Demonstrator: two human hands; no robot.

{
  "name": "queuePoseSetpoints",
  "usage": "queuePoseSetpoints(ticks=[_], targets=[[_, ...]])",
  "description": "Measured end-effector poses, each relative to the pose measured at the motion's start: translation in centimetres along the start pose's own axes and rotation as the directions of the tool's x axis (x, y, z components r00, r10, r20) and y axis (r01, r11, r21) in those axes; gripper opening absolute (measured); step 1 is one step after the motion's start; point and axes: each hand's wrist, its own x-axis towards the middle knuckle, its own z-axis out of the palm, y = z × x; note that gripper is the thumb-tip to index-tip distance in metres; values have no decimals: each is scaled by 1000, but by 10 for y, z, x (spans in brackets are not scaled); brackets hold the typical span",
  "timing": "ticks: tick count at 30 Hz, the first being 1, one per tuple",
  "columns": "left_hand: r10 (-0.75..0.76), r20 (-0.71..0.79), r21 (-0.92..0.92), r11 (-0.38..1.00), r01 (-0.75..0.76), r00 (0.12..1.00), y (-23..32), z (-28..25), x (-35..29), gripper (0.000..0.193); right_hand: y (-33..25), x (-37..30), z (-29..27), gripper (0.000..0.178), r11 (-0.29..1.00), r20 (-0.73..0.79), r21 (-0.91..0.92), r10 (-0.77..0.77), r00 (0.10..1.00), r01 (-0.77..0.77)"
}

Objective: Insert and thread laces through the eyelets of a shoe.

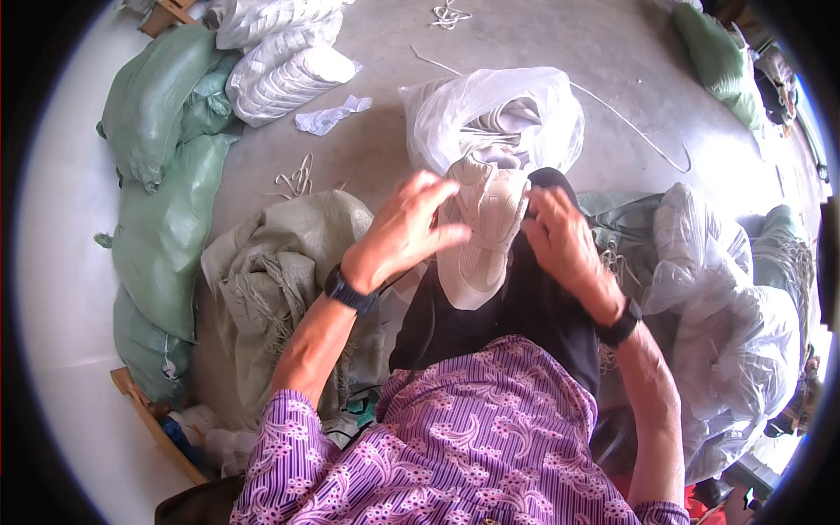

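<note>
A cream-white shoe [477,236] with a mesh toe rests on my lap, its toe toward me and its opening facing away. Along its left side is my left hand [404,229], thumb stretched out over the upper and apart from the bent fingers. At the opposite edge, by the lace holes, my right hand [564,241] has its fingers curled in close together. What those fingertips pinch, if anything, is too small to make out. Just beyond the shoe stands a clear plastic bag [556,109] with pale stacked shoe parts [499,131] inside.
Green woven sacks [166,227] are piled at the left, with wrapped white stacks [289,74] behind. A beige sack [289,254] slumps near my left knee. White plastic bags [722,324] lie at my right. Loose white laces [297,175] and a cord [639,136] lie on the floor.
</note>
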Motion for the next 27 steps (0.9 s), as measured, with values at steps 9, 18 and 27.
queuePoseSetpoints(ticks=[9, 18, 27], targets=[[195, 10, -24, 981, -195, 981, -13, 42, 80, 52, 49, 40, 8, 63, 994, 123, 86, -78, 989, 67], [159, -53, 288, 948, -138, 986, 15, 62, 82, 48, 52, 27, -7, 54, 992, 250, -86, -73, 965, 97], [4, -180, -295, 954, -58, 984, -6, 58, 62, 39, 37, 45, 13, 45, 985, 74, 156, -79, 994, 67]])
